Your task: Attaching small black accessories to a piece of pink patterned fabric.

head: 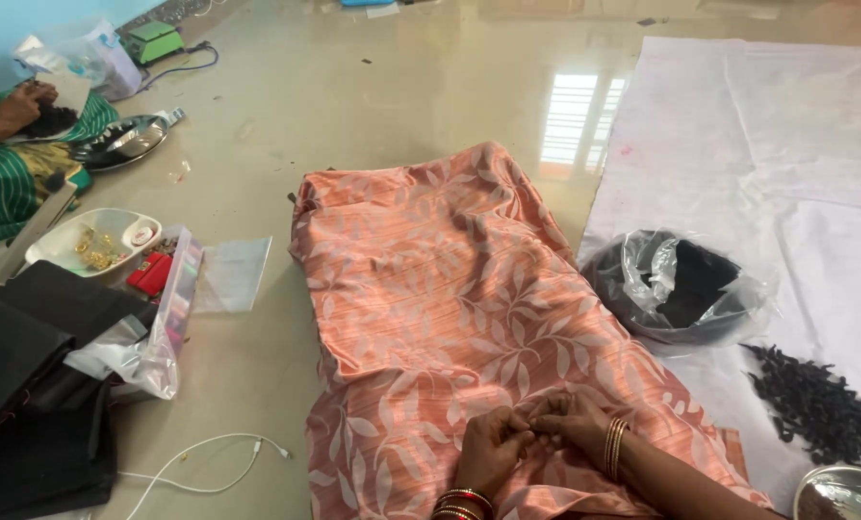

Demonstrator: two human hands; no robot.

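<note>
Head view: left hand point(489, 449) and right hand point(573, 421) meet, fingertips pinched closed on the peach leaf-print fabric point(430, 279) spreading away from the pinch across the floor; soft, light, probably slippery; best gathered in folds.

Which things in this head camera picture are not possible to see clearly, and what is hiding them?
- Fingertips of the left hand and right hand: pressed together on the peach leaf-print cloth; anything pinched between them is hidden.
- Metal bowl: cut off by the bottom right corner.
- Contents of the black plastic bag: dark and hidden by its folds.
- Small gold pieces in the white tray: too small to identify.
</note>
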